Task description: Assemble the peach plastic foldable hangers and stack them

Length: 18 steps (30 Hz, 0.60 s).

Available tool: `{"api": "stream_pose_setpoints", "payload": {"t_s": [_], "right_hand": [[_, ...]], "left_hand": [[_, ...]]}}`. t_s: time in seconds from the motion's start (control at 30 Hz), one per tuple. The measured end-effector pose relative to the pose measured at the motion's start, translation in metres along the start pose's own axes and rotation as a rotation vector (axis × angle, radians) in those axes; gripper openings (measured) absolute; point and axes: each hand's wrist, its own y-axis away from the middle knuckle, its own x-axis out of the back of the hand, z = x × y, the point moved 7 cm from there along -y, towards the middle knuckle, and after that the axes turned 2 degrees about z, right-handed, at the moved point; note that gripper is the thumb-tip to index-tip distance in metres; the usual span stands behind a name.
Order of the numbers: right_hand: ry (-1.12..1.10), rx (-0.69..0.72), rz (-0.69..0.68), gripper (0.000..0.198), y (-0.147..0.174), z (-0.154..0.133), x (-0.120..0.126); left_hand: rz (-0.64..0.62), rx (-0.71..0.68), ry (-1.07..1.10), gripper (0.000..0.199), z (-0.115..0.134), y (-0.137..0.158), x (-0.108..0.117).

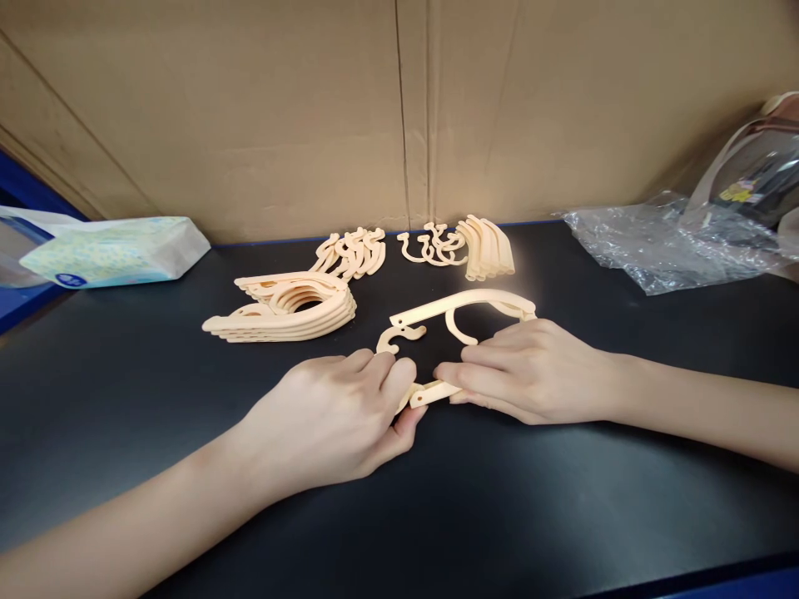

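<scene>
Between my two hands is a cream plastic folding clothes hanger (465,308), just above or on the black tabletop. My left hand (349,408) is closed around a curved hook-like piece (399,333) and presses it, thumb underneath, at the pierced end of the hanger's near arm (434,393). My right hand (530,374) grips the hanger's right side, its fingertips on the near arm. The far arm, with a small hole at its left tip, reaches free behind the hands. My fingers hide part of the joint on each side.
Left of centre lies a stack of folded hangers (287,308). Behind it are several loose curved pieces (353,252). Cream hooks (437,247) and a row of hanger arms (487,247) lie at the back. A tissue pack (118,249) is left, a clear plastic bag (642,241) right. Cardboard (250,108) stands behind.
</scene>
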Motion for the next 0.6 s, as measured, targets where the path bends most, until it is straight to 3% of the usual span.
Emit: {"api": "stream_pose_setpoints", "payload": {"t_s": [0.6], "right_hand": [[0.007,0.007,-0.014,0.027,0.0014,-0.0001,-0.0012]], "left_hand": [[0.004,0.001,0.015,0.029,0.0004,0.0020,-0.0012]]}}
